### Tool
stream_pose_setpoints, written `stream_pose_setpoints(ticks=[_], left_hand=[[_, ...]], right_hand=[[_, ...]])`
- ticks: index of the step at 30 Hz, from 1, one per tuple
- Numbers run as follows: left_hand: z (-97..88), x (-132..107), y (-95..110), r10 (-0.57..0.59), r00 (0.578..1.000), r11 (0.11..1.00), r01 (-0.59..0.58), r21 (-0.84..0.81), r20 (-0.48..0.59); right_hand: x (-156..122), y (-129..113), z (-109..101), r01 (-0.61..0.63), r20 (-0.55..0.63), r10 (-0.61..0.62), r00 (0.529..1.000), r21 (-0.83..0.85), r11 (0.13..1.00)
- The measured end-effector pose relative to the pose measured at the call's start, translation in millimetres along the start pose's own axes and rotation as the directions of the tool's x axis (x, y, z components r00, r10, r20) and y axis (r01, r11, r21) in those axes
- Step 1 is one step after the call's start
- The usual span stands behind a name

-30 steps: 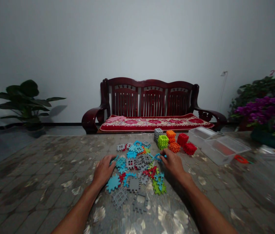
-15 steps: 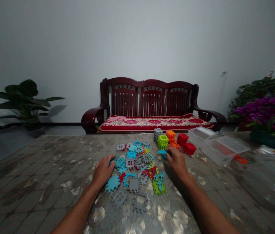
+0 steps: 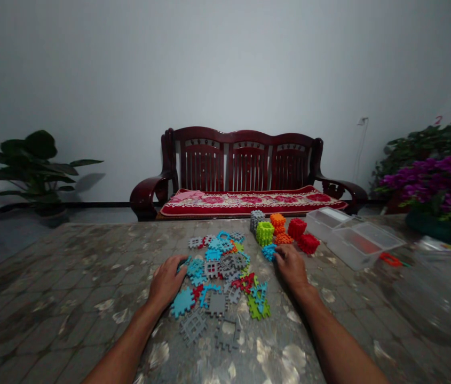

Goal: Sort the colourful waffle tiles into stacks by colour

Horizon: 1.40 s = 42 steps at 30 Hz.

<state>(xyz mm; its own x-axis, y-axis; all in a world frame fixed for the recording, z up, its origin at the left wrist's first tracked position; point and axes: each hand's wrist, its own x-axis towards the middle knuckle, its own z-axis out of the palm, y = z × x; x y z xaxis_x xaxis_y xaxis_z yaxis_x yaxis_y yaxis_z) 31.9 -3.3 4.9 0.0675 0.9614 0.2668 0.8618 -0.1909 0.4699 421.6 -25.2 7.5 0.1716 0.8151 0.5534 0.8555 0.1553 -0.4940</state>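
My left hand [image 3: 167, 278] rests at the left edge of a loose pile of interlocking plastic tiles [image 3: 218, 303]. Its fingers are curled, with a bit of blue tile [image 3: 187, 260] showing at the tips. On the far right side of the pile, my right hand [image 3: 291, 265] has its fingers closed at the edge of a small stack of blue tiles [image 3: 268, 253] on the table. Just beyond that stack stand a lime-green block of tiles [image 3: 265, 233], a grey one [image 3: 256, 221], orange ones [image 3: 277, 223] and red ones [image 3: 308, 243].
Clear plastic boxes [image 3: 359, 255] lie open at the right, with an orange-red piece [image 3: 390, 260] beside them. A large clear container [image 3: 441, 298] and purple flowers [image 3: 437, 178] are farther right. Behind the patterned table [image 3: 101, 266] stands a wooden bench [image 3: 247, 160].
My right hand has lowered the blue tile onto the table in front of the lime-green block, where a blue stack now shows. My left hand stays beside the pile; the view shifted slightly.
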Motion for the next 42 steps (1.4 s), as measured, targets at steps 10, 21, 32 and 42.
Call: stream_pose_setpoints(ticks=[10, 21, 32, 42], left_hand=[[0.3, 0, -2, 0.008, 1.0, 1.0, -0.008, 0.014, 0.02], [2.9, 1, -4, 0.012, 1.0, 1.0, -0.012, -0.003, 0.001], [4.0, 1, -4, 0.014, 1.0, 1.0, -0.015, -0.015, -0.02], [1.4, 0, -2, -0.003, 1.0, 1.0, 0.003, -0.021, 0.005]], right_hand=[[-4, -7, -2, -0.063, 0.027, 0.07, 0.997, -0.197, 0.978], [-3, -25, 1, -0.132, 0.134, 0.191, 0.972, -0.357, 0.925], [-5, -58, 12, 0.029, 0.28, -0.012, 0.96, -0.057, 0.998], [4, -75, 35, -0.116, 0.421, 0.127, 0.898, -0.053, 0.992]])
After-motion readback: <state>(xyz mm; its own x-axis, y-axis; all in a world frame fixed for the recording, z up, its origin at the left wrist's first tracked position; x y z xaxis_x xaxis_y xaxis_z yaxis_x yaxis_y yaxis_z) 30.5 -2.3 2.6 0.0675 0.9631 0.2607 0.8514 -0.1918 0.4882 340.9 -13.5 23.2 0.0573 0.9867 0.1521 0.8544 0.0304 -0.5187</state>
